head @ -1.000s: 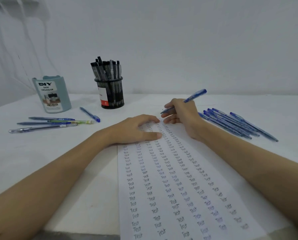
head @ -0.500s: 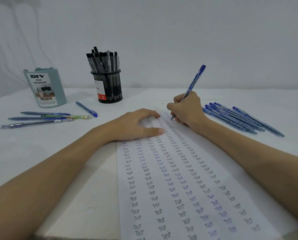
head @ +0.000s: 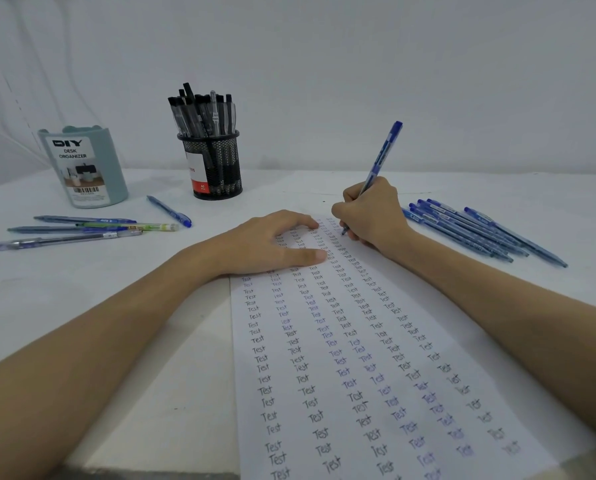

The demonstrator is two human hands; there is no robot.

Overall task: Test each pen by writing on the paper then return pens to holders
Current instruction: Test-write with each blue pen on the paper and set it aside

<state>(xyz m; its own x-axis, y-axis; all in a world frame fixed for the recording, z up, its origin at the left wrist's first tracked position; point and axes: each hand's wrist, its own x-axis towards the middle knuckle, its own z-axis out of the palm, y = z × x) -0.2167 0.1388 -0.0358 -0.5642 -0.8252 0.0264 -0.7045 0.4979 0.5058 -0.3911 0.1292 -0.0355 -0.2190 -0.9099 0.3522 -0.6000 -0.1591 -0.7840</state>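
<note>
A long white paper [head: 376,358] covered in columns of the word "Test" lies on the table in front of me. My right hand [head: 369,214] grips a blue pen [head: 381,157] upright in a writing hold, its tip touching the paper's far end. My left hand [head: 272,242] lies flat on the paper's far left part, fingers spread, pressing it down. A black mesh holder [head: 215,168] full of black pens stands at the back. To its left stands a teal desk organizer [head: 85,168] with a "DIY" label.
Several blue pens [head: 476,230] lie in a bunch right of my right hand. Several more pens [head: 75,230] lie at the left, among them a green one [head: 130,226]. A single blue pen [head: 170,211] rests near the mesh holder. White wall behind the white table [head: 64,299].
My right hand has swung the blue pen from nearly flat to upright and set its tip down on the paper. My left hand stays flat on the sheet.
</note>
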